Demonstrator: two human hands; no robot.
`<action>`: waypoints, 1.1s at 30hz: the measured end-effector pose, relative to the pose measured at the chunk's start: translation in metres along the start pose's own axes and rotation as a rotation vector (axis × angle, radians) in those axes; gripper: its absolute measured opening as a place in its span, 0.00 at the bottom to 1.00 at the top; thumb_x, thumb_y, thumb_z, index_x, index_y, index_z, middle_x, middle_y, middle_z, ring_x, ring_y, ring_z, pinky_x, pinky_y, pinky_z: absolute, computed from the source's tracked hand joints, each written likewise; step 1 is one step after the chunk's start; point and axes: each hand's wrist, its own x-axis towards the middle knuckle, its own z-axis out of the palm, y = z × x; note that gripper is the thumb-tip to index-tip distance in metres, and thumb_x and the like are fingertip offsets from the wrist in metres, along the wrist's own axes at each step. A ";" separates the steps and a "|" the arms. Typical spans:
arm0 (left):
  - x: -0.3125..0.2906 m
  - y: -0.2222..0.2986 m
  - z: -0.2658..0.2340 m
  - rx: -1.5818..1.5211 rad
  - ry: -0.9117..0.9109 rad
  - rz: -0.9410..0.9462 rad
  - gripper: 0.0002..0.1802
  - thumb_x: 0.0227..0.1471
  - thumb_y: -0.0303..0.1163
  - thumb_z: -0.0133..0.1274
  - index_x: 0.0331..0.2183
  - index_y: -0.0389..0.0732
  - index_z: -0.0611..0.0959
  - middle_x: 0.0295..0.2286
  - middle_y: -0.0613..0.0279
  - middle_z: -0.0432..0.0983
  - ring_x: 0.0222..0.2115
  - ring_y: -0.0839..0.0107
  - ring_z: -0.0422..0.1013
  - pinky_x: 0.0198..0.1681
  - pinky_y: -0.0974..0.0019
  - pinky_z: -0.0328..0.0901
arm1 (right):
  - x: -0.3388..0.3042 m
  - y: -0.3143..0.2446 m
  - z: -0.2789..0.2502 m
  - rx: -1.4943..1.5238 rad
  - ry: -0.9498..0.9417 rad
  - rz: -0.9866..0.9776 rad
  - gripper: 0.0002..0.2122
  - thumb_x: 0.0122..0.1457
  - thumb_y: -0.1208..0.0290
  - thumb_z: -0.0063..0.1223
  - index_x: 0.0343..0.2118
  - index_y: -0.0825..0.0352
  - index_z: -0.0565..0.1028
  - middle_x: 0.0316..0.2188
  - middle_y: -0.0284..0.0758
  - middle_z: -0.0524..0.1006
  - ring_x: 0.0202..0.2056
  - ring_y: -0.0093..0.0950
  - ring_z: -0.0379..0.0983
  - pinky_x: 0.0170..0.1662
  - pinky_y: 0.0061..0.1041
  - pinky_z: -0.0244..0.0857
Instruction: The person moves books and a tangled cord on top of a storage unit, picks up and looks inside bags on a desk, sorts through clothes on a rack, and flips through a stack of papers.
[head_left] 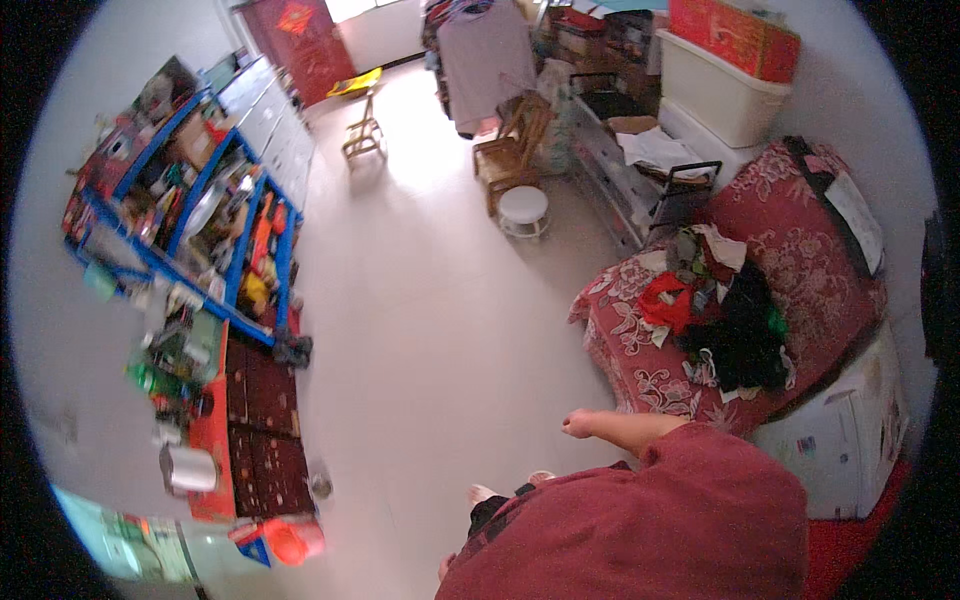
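Note:
My right hand (577, 424) hangs in front of my body at the end of a bare forearm, above the pale floor and left of the sofa's front corner. Its fingers look curled in, and no object shows in them. Of my left hand (446, 567), only a small part shows at the lower edge beside my maroon shirt; its fingers are hidden. The nearest thing to my right hand is a sofa (650, 385) with a red flowered cover. On it lies a heap of clothes (740, 325), mostly black with some red and white.
Along the left wall stand a blue-framed shelf (283, 290) full of goods and a dark red cabinet (265, 420). A white round stool (523, 206), a wooden chair (497, 160) and a small folding chair (362, 140) stand farther off. White storage bin (715, 90) sits at the right.

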 end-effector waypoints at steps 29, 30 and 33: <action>0.414 0.562 -0.155 0.165 -0.168 0.443 0.19 0.39 0.40 0.48 0.34 0.39 0.74 0.29 0.56 0.73 0.31 0.66 0.69 0.35 0.68 0.62 | 0.253 0.011 -0.177 0.135 0.042 0.468 0.13 0.41 0.65 0.46 0.30 0.63 0.74 0.30 0.43 0.73 0.35 0.35 0.70 0.39 0.30 0.63; 0.429 0.556 -0.147 0.256 -0.231 0.273 0.19 0.40 0.41 0.49 0.35 0.41 0.74 0.31 0.57 0.73 0.32 0.66 0.69 0.37 0.68 0.62 | 0.266 0.011 -0.207 0.130 0.044 0.455 0.13 0.41 0.65 0.46 0.30 0.63 0.74 0.30 0.43 0.73 0.35 0.35 0.70 0.39 0.30 0.63; 0.451 0.549 -0.146 0.418 -0.266 0.333 0.21 0.39 0.44 0.49 0.36 0.44 0.75 0.34 0.56 0.71 0.37 0.64 0.67 0.41 0.67 0.61 | 0.306 0.022 -0.291 0.209 -0.176 0.550 0.13 0.40 0.66 0.46 0.31 0.62 0.74 0.30 0.42 0.73 0.33 0.35 0.70 0.38 0.30 0.63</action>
